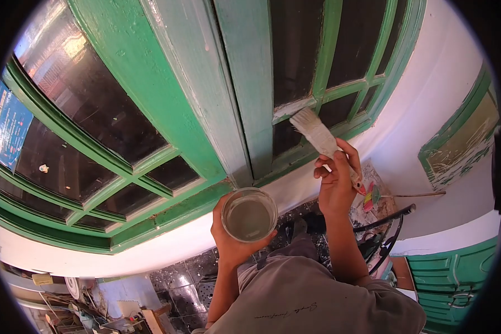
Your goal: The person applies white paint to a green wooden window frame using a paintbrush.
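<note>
My left hand (232, 249) is wrapped round a clear round cup (250, 215) with greyish liquid in it, held below the window sill. In my right hand (338, 181) is a flat paintbrush (318, 133), gripped with the bristles pointing up and left. The bristle tips overlap a small crossbar (294, 109) of the right window, which looks pale along its top. That window's frame (249, 83) has a dull blue-green coat, while the left window frame (133, 72) is brighter green.
A blue sticker (6, 127) is on the left pane. Under the sill runs a white wall (167, 243). Dark, speckled floor tiles (181, 295) lie below. A black curved metal rail (387, 217) stands at the right, near a green door (456, 278). Clutter (83, 306) fills the lower left.
</note>
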### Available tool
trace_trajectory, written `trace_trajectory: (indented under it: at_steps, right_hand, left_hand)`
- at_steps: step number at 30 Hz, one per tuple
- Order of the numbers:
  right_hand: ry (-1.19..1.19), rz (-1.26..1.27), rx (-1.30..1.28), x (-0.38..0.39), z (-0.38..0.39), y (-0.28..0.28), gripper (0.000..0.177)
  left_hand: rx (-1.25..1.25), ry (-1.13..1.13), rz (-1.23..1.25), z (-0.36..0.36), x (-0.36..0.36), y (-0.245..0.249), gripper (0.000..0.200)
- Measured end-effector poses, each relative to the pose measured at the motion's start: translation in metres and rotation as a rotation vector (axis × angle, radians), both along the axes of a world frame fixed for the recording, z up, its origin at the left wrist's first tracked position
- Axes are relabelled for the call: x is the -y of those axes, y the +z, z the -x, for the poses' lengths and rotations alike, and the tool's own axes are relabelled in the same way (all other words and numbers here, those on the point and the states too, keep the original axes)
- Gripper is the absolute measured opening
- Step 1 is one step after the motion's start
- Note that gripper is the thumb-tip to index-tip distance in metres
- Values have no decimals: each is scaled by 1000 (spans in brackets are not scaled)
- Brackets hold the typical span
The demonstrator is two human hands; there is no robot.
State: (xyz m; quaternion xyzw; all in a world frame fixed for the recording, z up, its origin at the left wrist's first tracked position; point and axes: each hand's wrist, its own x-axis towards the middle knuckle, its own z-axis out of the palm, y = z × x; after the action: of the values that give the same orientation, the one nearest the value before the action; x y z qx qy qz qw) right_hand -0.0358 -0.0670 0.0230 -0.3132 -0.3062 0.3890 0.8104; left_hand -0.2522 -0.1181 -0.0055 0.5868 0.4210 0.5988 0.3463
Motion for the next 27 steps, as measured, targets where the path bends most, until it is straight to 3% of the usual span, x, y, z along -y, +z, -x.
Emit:
trace_trajectory:
  at_steps: [6,27]
  right_hand:
    - [-44,-23,-111,-8,-5,7,32]
    - [-80,3,-30,-13,4,8,34]
  left_hand:
    - [6,4,-13,2,0,1,97]
    - [7,-7,-12,3,-2,2,98]
